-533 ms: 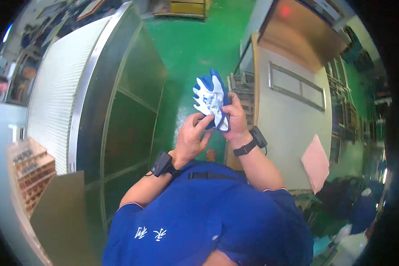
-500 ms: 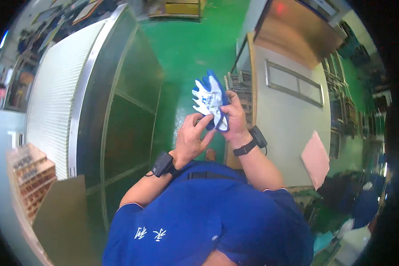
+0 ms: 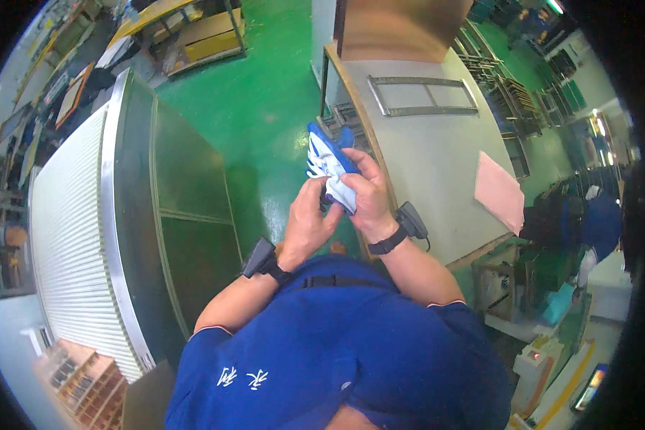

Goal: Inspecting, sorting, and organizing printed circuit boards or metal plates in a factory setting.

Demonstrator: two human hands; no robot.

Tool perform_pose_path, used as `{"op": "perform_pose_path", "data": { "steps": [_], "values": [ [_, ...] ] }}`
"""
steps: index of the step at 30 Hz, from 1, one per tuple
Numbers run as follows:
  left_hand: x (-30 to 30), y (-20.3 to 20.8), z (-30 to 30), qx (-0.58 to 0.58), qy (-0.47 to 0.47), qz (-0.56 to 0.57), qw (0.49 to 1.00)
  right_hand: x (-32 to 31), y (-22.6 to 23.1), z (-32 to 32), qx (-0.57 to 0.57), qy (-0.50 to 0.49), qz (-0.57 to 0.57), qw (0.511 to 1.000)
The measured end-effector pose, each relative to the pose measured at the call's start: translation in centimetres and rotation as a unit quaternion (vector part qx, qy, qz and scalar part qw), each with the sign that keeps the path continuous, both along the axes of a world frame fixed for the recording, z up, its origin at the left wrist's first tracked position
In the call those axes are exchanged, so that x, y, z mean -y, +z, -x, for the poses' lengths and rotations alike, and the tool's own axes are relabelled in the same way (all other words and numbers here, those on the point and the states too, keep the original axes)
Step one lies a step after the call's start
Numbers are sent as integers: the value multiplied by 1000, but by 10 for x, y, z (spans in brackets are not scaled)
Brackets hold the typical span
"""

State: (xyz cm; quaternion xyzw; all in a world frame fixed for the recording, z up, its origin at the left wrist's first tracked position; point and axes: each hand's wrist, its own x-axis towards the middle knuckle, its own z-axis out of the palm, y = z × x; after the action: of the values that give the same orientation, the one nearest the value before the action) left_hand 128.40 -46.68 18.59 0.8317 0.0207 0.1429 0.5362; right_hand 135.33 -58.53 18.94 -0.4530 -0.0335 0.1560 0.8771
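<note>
In front of my body I hold white-and-blue work gloves (image 3: 331, 168) with both hands; whether it is a full pair I cannot tell. My right hand (image 3: 368, 195) grips them from the right, thumb on the white fabric. At the cuff, my left hand (image 3: 310, 219) pinches the edge between thumb and fingers. The glove fingers point away and to the left. Each wrist wears a black strap with a dark box, one at the left wrist (image 3: 262, 259) and one at the right wrist (image 3: 401, 228).
To the right stands a pale table (image 3: 430, 158) bearing a metal frame (image 3: 426, 111) and a pink sheet (image 3: 499, 192). A large ribbed-topped cabinet (image 3: 72, 236) is at left, with a wooden compartment rack (image 3: 86, 383) near it. Green floor (image 3: 265, 93) runs between; shelving (image 3: 208, 43) stands far off.
The view has turned, so table and cabinet appear shifted left. The gloves are tilted further left and bunched more in my hands. Both hands still hold them.
</note>
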Motion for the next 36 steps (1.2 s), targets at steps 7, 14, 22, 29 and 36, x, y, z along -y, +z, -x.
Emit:
{"op": "perform_pose_path", "data": {
  "steps": [7, 14, 22, 29, 36],
  "values": [
    [-15, -14, -23, -77, -100, 330, 935, 2, 8, -13, -175, -58, -79, 980],
    [-56, 0, -43, -17, -157, 636, 756, 27, -9, -42, -86, -83, 4, 993],
    [-90, -18, -40, -129, -37, -32, 990, 15, -9, -22, 277, 160, 442, 838],
    [-49, -2, -36, -193, -133, -28, 972, 20, -38, -10, 248, 177, 496, 813],
    [-24, -14, -41, 48, -192, -140, 970, 26, -73, -14, 226, 147, 560, 784]
  ]
}}
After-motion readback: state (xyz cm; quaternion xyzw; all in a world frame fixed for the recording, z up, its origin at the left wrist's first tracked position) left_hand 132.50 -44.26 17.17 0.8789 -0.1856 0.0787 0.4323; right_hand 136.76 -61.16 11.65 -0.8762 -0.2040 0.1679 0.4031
